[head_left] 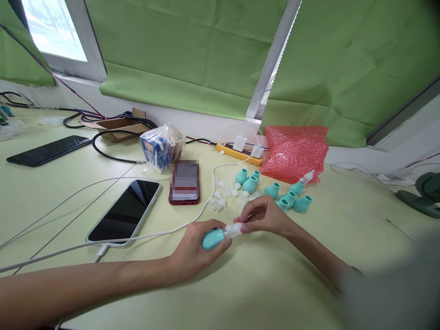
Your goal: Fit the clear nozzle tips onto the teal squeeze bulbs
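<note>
Left hand (193, 250) grips bulb (212, 239), right hand (264, 216) pinches tip (234, 230)
Yellowish table (292, 279) under power strip (240, 155); green blinds (192, 55) behind it.

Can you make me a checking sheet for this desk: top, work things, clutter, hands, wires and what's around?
Surface: pale yellow-green tabletop.
Work things: held teal bulb with clear nozzle; loose teal bulbs, small translucent pieces beyond.
Clutter: black-screened phone, red-cased phone, bagged box, red bubble-wrap package.
Hands: left hand around the held teal bulb; right hand pinching the nozzle's end.
Cables: white cable across the black-screened phone's near edge; orange power strip.
Surroundings: green blinds, window.
</note>
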A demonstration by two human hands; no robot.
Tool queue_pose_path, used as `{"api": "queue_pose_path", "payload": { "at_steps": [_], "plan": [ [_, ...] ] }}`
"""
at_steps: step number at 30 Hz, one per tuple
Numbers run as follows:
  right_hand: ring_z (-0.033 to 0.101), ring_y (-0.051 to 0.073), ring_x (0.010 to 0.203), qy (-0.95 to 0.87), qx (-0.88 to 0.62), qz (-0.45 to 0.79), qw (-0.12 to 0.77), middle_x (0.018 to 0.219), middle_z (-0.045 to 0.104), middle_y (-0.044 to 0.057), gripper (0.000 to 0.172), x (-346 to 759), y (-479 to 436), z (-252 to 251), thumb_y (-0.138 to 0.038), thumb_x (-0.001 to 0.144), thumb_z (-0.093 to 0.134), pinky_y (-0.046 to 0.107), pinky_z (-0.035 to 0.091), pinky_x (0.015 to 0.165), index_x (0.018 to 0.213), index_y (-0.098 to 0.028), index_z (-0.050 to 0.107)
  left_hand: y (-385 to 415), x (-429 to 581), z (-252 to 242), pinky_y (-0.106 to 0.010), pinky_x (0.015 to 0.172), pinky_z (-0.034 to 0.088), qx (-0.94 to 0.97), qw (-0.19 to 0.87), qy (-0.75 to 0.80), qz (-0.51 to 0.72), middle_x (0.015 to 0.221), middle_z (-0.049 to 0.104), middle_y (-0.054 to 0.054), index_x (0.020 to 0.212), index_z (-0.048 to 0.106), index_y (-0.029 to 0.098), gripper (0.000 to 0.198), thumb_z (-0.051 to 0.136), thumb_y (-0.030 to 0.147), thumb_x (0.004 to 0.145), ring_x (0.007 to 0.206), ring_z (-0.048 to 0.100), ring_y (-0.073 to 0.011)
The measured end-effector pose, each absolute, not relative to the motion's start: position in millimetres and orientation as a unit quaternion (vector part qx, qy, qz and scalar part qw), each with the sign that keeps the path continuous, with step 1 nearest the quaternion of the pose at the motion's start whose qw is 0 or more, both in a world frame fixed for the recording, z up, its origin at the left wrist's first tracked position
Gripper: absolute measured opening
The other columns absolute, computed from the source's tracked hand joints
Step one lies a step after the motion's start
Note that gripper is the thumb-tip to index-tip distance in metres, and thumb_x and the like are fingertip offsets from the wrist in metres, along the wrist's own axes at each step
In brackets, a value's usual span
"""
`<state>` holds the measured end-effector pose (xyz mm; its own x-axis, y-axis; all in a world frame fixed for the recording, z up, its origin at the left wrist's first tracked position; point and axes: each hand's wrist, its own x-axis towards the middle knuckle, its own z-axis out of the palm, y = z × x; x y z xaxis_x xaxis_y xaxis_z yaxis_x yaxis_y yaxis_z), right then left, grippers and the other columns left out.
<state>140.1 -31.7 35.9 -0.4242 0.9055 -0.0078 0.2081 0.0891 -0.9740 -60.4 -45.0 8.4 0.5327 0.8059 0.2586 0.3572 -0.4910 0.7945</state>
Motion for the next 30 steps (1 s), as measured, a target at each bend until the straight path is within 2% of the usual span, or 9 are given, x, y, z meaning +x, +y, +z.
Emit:
{"api": "queue_pose_path", "payload": {
  "at_steps": [3, 5, 9, 16, 23, 30],
  "plan": [
    [0.059, 0.015, 0.074, -0.707, -0.394, 0.501, 0.307, 0.074, 0.063, 0.004, 0.034, 135.2, -36.9, 44.7, -0.020, 0.053, 0.073, 0.029, 0.048, 0.069, 0.086, -0.015, 0.064, -45.8, -59.9, 8.0, -0.022, 0.064, 0.040, 0.810, 0.346, 0.336, 0.334, 0.076, 0.064, 0.000, 0.084, 0.058, 0.017, 0.020, 0.052, 0.033, 0.074, 0.065, 0.056, -0.0128],
    [0.056, 0.015, 0.077, -0.712, -0.389, 0.506, 0.292, 0.078, 0.061, 0.004, 0.034, 131.6, -38.8, 47.0, -0.022, 0.058, 0.070, 0.029, 0.046, 0.070, 0.090, -0.015, 0.063, -46.1, -59.9, 7.8, -0.022, 0.065, 0.041, 0.812, 0.344, 0.330, 0.338, 0.078, 0.064, 0.000, 0.085, 0.058, 0.017, 0.020, 0.052, 0.032, 0.074, 0.067, 0.057, -0.0130],
    [0.053, 0.014, 0.074, -0.687, -0.382, 0.540, 0.302, 0.077, 0.057, 0.004, 0.023, 126.9, -38.2, 41.7, -0.027, 0.065, 0.064, 0.026, 0.043, 0.064, 0.085, -0.014, 0.064, -45.3, -59.9, 7.0, -0.022, 0.062, 0.041, 0.815, 0.340, 0.331, 0.334, 0.076, 0.064, 0.000, 0.086, 0.058, 0.017, 0.020, 0.052, 0.032, 0.074, 0.064, 0.057, -0.0126],
    [0.047, 0.009, 0.060, -0.652, -0.382, 0.552, 0.351, 0.065, 0.053, 0.001, 0.008, 122.4, -38.8, 35.6, -0.022, 0.066, 0.065, 0.020, 0.036, 0.053, 0.065, -0.013, 0.064, -42.5, -58.9, 6.2, -0.022, 0.062, 0.039, 0.819, 0.345, 0.337, 0.311, 0.075, 0.063, 0.001, 0.085, 0.058, 0.018, 0.019, 0.052, 0.031, 0.074, 0.064, 0.056, -0.0123],
    [0.044, 0.009, 0.060, -0.653, -0.402, 0.524, 0.371, 0.065, 0.051, 0.000, 0.010, 118.8, -42.5, 41.1, -0.020, 0.066, 0.064, 0.021, 0.035, 0.053, 0.063, -0.013, 0.058, -43.1, -59.7, 5.7, -0.021, 0.061, 0.038, 0.822, 0.341, 0.340, 0.305, 0.071, 0.063, 0.002, 0.084, 0.059, 0.018, 0.019, 0.053, 0.031, 0.073, 0.061, 0.055, -0.0110],
    [0.040, 0.009, 0.058, -0.657, -0.426, 0.500, 0.371, 0.061, 0.046, -0.001, 0.017, 120.9, -42.3, 48.0, -0.025, 0.074, 0.055, 0.022, 0.033, 0.053, 0.062, -0.014, 0.052, -44.4, -59.5, 7.2, -0.021, 0.062, 0.039, 0.818, 0.346, 0.342, 0.308, 0.074, 0.063, 0.001, 0.085, 0.058, 0.018, 0.019, 0.053, 0.032, 0.073, 0.063, 0.056, -0.0118]
  ]
}}
